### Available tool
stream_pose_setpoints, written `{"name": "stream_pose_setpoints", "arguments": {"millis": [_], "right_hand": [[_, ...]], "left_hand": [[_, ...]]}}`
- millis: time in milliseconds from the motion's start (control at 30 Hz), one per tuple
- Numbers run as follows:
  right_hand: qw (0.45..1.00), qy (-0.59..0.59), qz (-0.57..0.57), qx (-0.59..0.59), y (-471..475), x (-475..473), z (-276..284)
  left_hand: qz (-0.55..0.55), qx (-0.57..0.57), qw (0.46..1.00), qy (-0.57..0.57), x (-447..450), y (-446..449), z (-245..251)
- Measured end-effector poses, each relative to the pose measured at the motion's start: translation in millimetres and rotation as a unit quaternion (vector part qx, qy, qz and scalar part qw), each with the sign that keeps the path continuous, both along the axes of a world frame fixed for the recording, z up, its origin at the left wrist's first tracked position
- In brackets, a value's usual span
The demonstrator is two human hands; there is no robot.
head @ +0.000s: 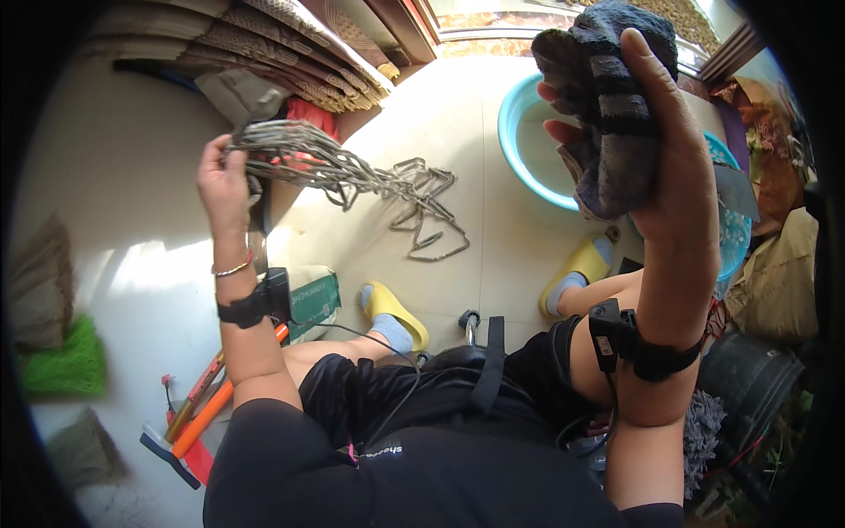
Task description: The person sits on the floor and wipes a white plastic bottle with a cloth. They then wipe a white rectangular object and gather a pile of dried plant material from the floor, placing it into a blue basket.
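My left hand (223,178) grips the end of a bundle of long, thin grey links (297,148), apparently metal chain. The bundle stretches to the right, and its looser loops (439,231) hang or lie over the tiled floor; I cannot tell which. Raised at the upper right, my right hand (683,148) clasps a bunched dark grey cloth (620,152) with black stripes. Thumb and palm lie along its near side, while fingertips show at its left edge. Below and beyond the cloth stands a light-blue basin (511,145) holding water, partly hidden by it.
A patterned blue container (736,244) and a brown paper bag (782,277) stand at right, near a black bucket (746,383). Curtains (297,53) hang upper left. Orange-handled tools (204,422) and a green-white bag (317,297) lie by my left leg. A wheeled stool's caster (469,319) shows between my feet.
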State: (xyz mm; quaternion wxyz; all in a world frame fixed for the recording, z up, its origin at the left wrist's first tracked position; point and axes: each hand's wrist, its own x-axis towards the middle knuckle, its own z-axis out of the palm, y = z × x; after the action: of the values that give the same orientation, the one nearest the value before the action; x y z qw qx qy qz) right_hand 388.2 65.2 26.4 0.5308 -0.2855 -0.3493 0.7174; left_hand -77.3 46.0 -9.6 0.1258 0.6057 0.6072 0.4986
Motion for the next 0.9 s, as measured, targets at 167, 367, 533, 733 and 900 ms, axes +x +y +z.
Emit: {"name": "stream_pose_setpoints", "arguments": {"millis": [167,367,533,733,900], "right_hand": [[1.000,-0.012,-0.004,0.018,-0.6,-8.4,-1.0],[0.997,-0.059,-0.046,0.006,-5.0,-10.1,3.1],[0.995,-0.084,-0.052,0.014,-7.3,-4.6,8.3],[0.995,-0.092,-0.021,0.026,-1.7,-10.5,0.9],[0.994,-0.103,-0.019,0.040,-2.2,-23.4,12.6]], "left_hand": [[0.071,-0.205,0.975,0.044,-14.0,5.7,-150.5],[0.137,-0.362,0.874,0.294,6.2,-27.7,-276.9],[0.149,-0.278,0.949,-0.006,-25.9,-6.4,-208.4],[0.043,-0.103,0.980,-0.165,-17.1,-1.2,-60.1],[0.030,0.041,0.970,-0.238,-7.8,-9.1,11.3]]}}
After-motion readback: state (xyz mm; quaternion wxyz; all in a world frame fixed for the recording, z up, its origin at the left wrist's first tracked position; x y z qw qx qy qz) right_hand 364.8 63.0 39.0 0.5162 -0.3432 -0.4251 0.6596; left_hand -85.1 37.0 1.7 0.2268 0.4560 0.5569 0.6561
